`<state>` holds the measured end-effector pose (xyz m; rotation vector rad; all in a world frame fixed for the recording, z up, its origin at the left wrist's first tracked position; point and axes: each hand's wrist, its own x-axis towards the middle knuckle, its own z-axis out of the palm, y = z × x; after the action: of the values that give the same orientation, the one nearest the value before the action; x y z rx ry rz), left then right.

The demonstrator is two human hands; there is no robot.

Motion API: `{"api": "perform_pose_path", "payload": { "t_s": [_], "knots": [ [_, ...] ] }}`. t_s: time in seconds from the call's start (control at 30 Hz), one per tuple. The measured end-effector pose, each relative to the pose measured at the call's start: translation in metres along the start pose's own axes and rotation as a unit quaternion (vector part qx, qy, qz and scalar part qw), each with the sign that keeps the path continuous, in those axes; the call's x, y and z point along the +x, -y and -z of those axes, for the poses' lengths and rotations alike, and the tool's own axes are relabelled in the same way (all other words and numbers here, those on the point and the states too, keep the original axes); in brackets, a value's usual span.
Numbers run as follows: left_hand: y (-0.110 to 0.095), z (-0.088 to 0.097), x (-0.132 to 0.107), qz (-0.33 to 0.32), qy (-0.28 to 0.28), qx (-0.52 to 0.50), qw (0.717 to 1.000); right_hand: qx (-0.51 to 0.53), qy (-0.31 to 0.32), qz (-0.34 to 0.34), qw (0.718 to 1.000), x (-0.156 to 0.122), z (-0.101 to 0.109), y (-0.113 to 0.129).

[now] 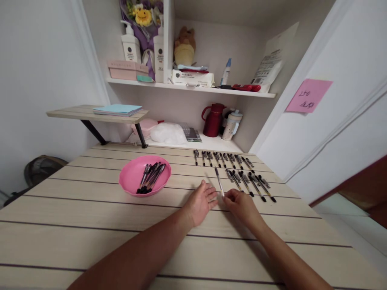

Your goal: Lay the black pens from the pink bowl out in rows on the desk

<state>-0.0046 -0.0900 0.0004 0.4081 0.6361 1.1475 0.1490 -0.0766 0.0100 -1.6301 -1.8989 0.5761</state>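
Observation:
My right hand pinches the lower end of a slim pen with a dark upper end and a pale barrel. The pen leans up and slightly left, away from me. Just left of it, my left hand is open, its fingers spread and apart from the pen. Beyond my hands lies a back row of black pens. A front row of black pens lies right of the held one. A pink bowl at the left contains several more black pens.
The slatted wooden table spans the front. At its back left stands a small raised shelf with blue paper. Behind are a red jug, a pale cup and a white plastic bag. A pink note hangs at right.

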Motion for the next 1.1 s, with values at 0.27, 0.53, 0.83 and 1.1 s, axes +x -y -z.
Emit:
{"api": "perform_pose_path", "payload": {
  "t_s": [0.27, 0.53, 0.83, 1.1],
  "knots": [
    [0.000, 0.003, -0.001, -0.006, 0.023, 0.019, 1.000, -0.305, -0.037, -0.036, 0.951, 0.035, 0.012, -0.026],
    [0.001, 0.003, -0.001, -0.013, 0.021, 0.023, 0.999, -0.332, -0.027, -0.053, 0.941, 0.043, 0.008, -0.027],
    [0.001, 0.004, 0.000, -0.011, 0.032, 0.013, 0.999, -0.335, -0.024, -0.048, 0.941, 0.042, 0.007, -0.023],
    [0.001, 0.003, 0.000, -0.018, 0.031, 0.016, 0.999, -0.343, -0.032, -0.032, 0.938, 0.027, 0.010, -0.015]
  ]
}}
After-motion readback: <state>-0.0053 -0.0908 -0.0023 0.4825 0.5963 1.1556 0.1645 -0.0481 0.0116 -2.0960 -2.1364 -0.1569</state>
